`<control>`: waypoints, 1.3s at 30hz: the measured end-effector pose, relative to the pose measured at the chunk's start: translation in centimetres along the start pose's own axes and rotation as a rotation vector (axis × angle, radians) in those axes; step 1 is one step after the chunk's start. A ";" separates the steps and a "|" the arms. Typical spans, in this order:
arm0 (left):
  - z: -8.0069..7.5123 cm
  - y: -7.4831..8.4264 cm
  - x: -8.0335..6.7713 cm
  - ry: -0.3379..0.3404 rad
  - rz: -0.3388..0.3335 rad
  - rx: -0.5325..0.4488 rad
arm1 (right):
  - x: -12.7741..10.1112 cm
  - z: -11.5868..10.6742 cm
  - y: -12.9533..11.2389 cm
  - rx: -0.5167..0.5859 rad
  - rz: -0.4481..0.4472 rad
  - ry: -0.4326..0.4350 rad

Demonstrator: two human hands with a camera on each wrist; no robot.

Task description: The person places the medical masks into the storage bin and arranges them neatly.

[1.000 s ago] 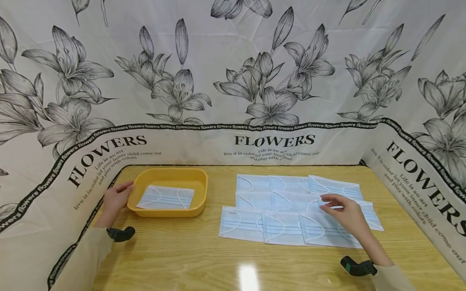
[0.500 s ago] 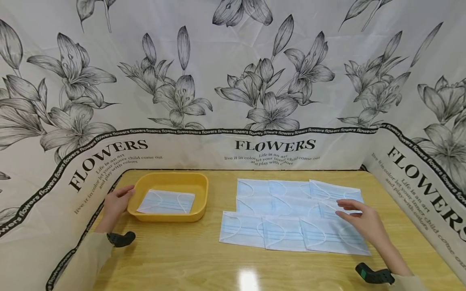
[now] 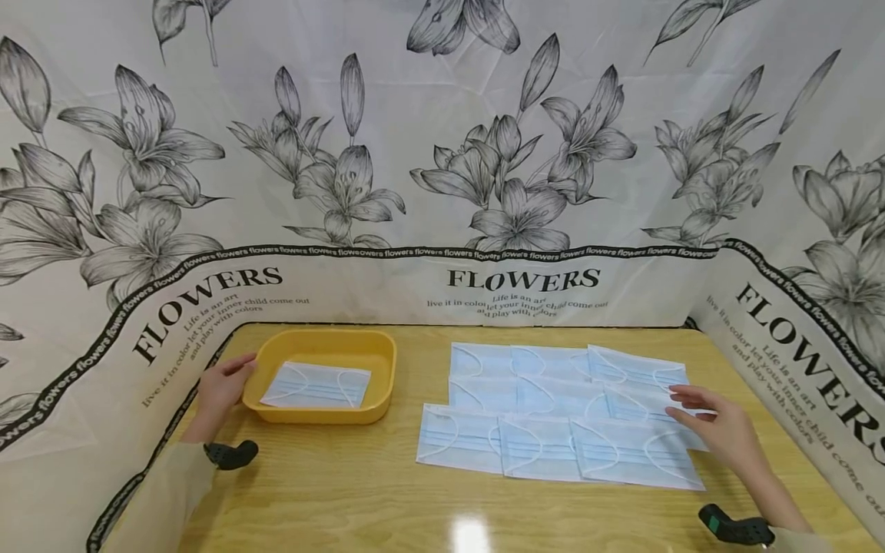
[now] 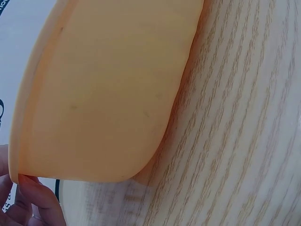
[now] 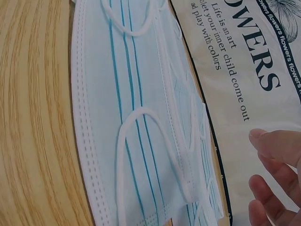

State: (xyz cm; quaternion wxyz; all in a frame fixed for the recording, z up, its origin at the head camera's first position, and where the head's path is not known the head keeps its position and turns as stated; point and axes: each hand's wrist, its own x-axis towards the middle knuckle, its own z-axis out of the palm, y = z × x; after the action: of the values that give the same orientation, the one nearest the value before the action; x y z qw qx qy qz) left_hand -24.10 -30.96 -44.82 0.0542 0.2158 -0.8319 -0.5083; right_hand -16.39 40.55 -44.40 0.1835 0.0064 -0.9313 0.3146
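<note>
In the head view, the left hand (image 3: 220,390) pinches the rim of the yellow tub (image 3: 339,347) between thumb and fingers. The tub extends toward three o'clock from those fingers, with a lone mask (image 3: 316,385) lying flat inside. The right hand (image 3: 717,428) has its fingers loosely bent, thumb apart, holding nothing. Overlapping blue masks (image 3: 542,399) spread across the table (image 3: 359,491) toward nine o'clock from its fingertips, with the nearest row reaching round to eight o'clock.
</note>
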 end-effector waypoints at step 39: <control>0.0 -0.2 0.2 -0.018 0.047 -0.012 | 0.6 -2.1 5.4 0.005 0.221 -0.035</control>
State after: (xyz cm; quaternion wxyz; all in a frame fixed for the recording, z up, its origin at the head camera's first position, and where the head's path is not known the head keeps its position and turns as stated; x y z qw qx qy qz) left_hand -24.16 -31.14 -44.98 0.0600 0.1915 -0.8341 -0.5138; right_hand -16.92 46.11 -45.81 0.1313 -0.0903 -0.9285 0.3353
